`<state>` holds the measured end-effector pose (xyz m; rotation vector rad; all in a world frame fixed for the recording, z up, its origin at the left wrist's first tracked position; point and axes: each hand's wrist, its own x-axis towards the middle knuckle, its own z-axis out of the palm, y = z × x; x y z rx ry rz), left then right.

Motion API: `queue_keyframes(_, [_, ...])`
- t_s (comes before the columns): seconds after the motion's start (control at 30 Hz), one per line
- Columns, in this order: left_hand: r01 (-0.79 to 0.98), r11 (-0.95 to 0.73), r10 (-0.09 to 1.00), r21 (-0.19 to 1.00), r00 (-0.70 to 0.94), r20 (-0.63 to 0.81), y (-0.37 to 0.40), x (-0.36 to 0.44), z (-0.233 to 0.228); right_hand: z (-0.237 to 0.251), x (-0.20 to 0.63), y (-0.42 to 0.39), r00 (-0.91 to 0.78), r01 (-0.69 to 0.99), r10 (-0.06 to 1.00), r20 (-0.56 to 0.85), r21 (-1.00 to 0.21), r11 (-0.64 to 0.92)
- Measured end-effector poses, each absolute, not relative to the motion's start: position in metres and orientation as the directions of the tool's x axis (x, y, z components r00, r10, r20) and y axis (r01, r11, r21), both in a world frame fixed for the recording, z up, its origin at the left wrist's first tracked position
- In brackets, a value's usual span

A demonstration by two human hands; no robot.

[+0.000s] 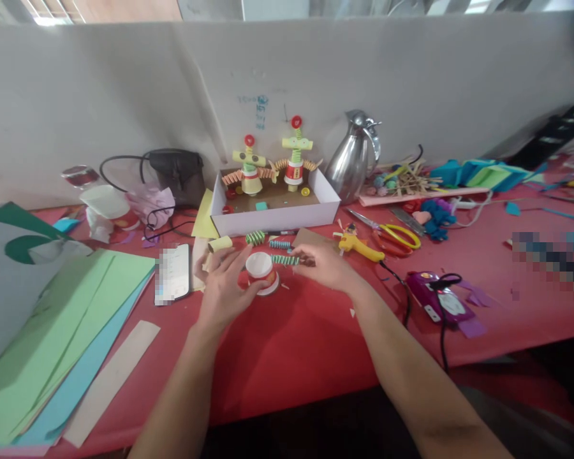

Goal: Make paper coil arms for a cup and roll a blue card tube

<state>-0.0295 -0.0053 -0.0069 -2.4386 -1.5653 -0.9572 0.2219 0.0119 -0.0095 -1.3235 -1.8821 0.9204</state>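
Note:
My left hand (224,284) is closed around the left side of a small red-and-white paper cup (259,264) standing on the table. Between the fingers of my right hand (329,269) is the right end of a green-and-white folded paper spring (286,260). The spring's left end meets the cup's right side; whether it is stuck there I cannot tell. Just behind the cup lie a green paper spring (255,238) and a blue paper spring (280,244). A pale yellow paper roll (220,243) is behind my left fingers.
Two paper figures stand in a shallow white box (272,220) at the back, beside a steel jug (354,156). On the right are a yellow glue gun (361,247), yellow-handled scissors (399,236) and a corded purple device (437,299). A phone (173,274) and green paper (81,306) lie left.

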Motion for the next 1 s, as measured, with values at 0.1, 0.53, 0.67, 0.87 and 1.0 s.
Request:
queue_keyframes(0.1, [0.843,-0.472,0.798,0.256,0.285,0.531,-0.007,-0.025,-0.008,-0.009,0.217,0.011,-0.232,0.417,0.97,0.068,-0.894,0.163])
queue_keyframes(0.53, [0.791,-0.53,0.732,0.306,0.245,0.635,-0.003,-0.036,-0.005,-0.023,0.205,0.016,-0.204,0.269,0.979,0.017,-0.96,0.073])
queue_keyframes(0.67, [0.538,-0.471,0.762,0.7,-0.152,0.629,0.002,-0.056,0.001,-0.025,0.207,0.016,-0.208,0.272,0.978,-0.001,-0.961,0.057])
queue_keyframes(0.87, [0.021,-0.392,0.78,0.92,-0.523,0.344,0.009,-0.08,0.003,-0.011,0.222,0.012,-0.209,0.296,0.975,-0.079,-0.955,-0.014])
queue_keyframes(1.0, [-0.107,-0.415,0.75,0.903,-0.603,0.273,0.008,-0.089,0.004,0.004,0.239,0.012,-0.08,0.2,0.993,-0.09,-0.977,-0.072])
